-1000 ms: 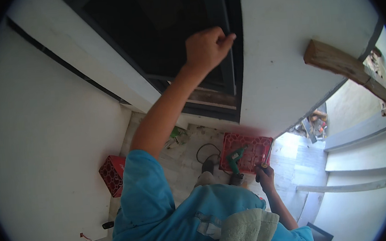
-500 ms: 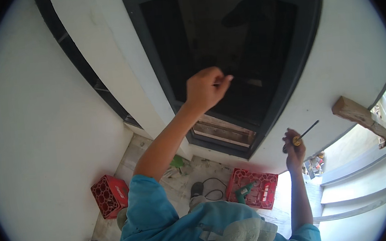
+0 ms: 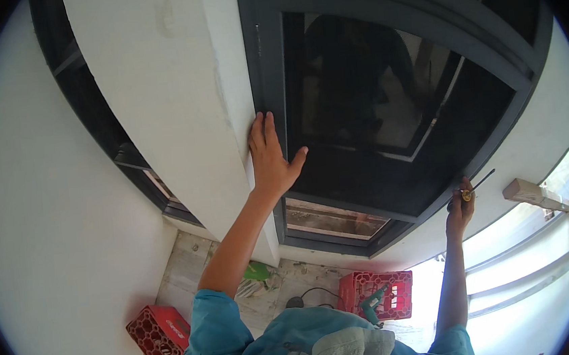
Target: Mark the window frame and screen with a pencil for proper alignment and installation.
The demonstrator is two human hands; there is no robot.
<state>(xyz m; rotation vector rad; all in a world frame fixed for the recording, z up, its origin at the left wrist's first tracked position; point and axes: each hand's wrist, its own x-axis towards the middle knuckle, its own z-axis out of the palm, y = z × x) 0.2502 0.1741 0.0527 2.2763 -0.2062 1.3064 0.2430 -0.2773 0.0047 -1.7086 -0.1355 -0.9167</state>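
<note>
Head view: left hand is held open, fingers extended, thumb spread out to the right, nothing grasped. Its fingers are laid at the left upright of the dark grey window frame, where the white wall is met. Right hand is curled round a screwdriver; its shaft is pointed up and to the right of that hand, away from the frame. Frame's lower right edge is overlapped by the right fingertips; contact cannot be told.

Edges, room: free space is left between the two hands, in front of the dark glass pane. Below and right of the left hand, a strip under the pane is seen through to a brownish ledge.

Writing: pale lettering is borne on the side of the red crate below and left of the left hand.

Around: a second crate, also red, is placed on the floor below and left of the right hand, with a green power drill on it. A dark cable is looped beside that crate. Right of the right hand, a wooden beam is jutted out, nearest obstacle on that side.
</note>
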